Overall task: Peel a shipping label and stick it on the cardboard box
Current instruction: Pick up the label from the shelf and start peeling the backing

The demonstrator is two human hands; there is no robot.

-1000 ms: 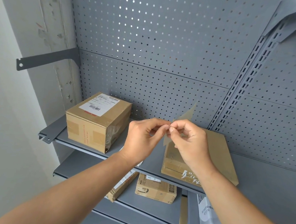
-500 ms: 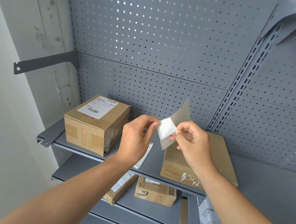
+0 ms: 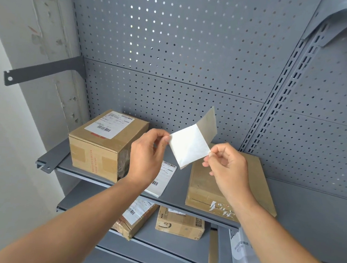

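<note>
Label half off its backing, box waiting below

My left hand (image 3: 147, 156) pinches the white label (image 3: 188, 146); my right hand (image 3: 227, 168) pinches the grey backing (image 3: 208, 123). The flat cardboard box (image 3: 203, 185) lies on the shelf (image 3: 175, 186) just beneath, long axis running away from me, nearer my right.

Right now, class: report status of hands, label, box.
Left hand pinches label; right hand pinches backing. Label half peeled. Flat box unlabelled, unobstructed.
</note>
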